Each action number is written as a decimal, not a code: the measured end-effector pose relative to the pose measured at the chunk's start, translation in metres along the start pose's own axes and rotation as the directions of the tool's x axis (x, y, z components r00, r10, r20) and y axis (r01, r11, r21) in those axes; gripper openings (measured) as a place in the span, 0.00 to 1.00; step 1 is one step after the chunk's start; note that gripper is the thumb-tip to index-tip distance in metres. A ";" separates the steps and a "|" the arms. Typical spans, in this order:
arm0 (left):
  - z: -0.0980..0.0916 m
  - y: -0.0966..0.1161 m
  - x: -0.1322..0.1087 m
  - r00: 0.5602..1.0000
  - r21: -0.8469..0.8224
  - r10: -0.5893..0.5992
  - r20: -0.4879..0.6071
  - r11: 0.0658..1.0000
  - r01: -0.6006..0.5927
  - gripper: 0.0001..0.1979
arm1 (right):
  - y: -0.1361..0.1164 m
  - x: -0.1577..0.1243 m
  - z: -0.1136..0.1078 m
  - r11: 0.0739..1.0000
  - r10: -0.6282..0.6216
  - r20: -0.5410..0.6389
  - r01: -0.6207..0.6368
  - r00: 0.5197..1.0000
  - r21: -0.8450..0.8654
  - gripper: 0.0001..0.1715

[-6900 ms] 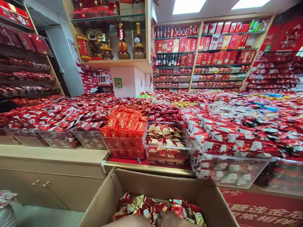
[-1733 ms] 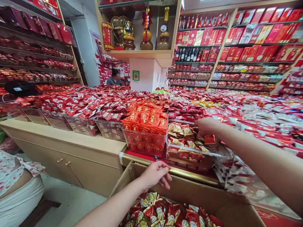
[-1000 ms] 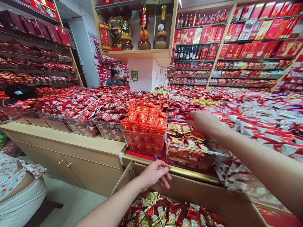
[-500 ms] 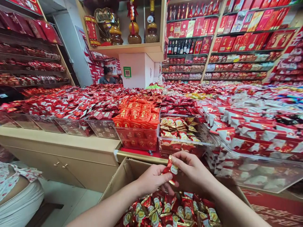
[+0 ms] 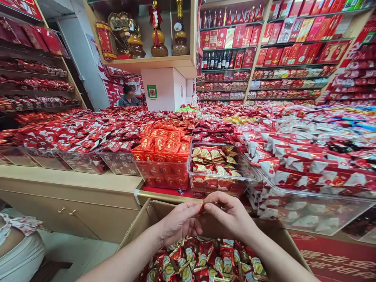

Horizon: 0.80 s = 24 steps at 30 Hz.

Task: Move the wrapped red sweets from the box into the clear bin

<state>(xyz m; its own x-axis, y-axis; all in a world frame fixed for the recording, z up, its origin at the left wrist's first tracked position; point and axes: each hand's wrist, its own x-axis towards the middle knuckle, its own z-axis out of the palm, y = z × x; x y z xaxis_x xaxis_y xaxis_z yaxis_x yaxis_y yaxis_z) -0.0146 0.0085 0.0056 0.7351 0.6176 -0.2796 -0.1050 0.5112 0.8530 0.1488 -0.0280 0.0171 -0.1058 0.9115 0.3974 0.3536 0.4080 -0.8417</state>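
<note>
Above an open cardboard box, my left hand and my right hand meet fingertip to fingertip. Both are closed in a pinch on one small wrapped candy; only a red and gold sliver of it shows between the fingers. Below them, the box is filled with loose red and gold wrapped candies that bear a yellow fruit picture. Just beyond my hands stands a clear plastic bin with similar gold and red packets in rows.
A bin of orange-red packets stands left of the nearest bin, and a large bin of white and red packets to the right. A wooden counter runs left. One person sits at lower left; another person is at the back.
My hands have turned the candy and drawn close around it, so its printed face no longer shows. The view has shifted slightly to the right.
</note>
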 end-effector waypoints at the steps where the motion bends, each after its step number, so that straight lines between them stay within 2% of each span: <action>1: -0.001 0.002 0.000 0.999 0.003 0.038 -0.034 0.999 -0.038 0.12 | -0.001 -0.001 0.000 0.998 -0.052 0.037 0.053 0.998 -0.034 0.06; 3: -0.004 0.006 0.001 0.991 0.027 0.095 -0.096 0.995 -0.093 0.13 | -0.002 -0.002 0.001 0.983 -0.126 0.108 0.138 0.986 -0.118 0.04; 7: -0.010 0.011 0.000 0.984 0.095 0.115 -0.137 0.990 -0.103 0.15 | -0.001 -0.006 0.007 0.951 -0.131 0.174 0.174 0.976 -0.257 0.10; 11: -0.012 0.014 -0.003 0.977 0.133 0.163 -0.139 0.981 -0.144 0.17 | -0.004 -0.009 0.012 0.950 -0.156 0.214 0.206 0.964 -0.235 0.07; 13: -0.011 0.016 -0.005 0.969 0.189 0.214 -0.127 0.964 -0.188 0.19 | -0.004 -0.010 0.017 0.973 -0.139 0.164 0.165 0.977 -0.159 0.06; 16: -0.008 0.017 -0.006 0.958 0.265 0.272 -0.090 0.934 -0.241 0.22 | 0.003 -0.010 0.027 0.998 -0.039 0.035 0.040 0.999 -0.051 0.05; 19: -0.011 0.017 -0.004 0.953 0.303 0.299 -0.056 0.914 -0.269 0.23 | 0.008 -0.009 0.034 0.997 0.066 0.017 -0.065 0.998 -0.034 0.08; 22: -0.022 0.017 0.001 0.936 0.332 0.334 -0.111 0.900 -0.282 0.19 | -0.001 -0.005 0.026 0.991 0.130 0.026 -0.130 0.991 -0.021 0.09; 24: -0.031 0.017 0.004 0.908 0.385 0.373 -0.191 0.879 -0.280 0.17 | -0.015 0.005 0.011 0.993 0.113 -0.012 -0.113 0.993 0.024 0.09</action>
<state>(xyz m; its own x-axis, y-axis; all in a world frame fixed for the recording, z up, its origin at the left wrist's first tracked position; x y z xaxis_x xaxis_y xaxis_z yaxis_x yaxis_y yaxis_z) -0.0341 0.0382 0.0049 0.5003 0.8656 -0.0201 -0.0404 0.0466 0.9981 0.1324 -0.0290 0.0277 -0.0541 0.9512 0.3038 0.3406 0.3036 -0.8898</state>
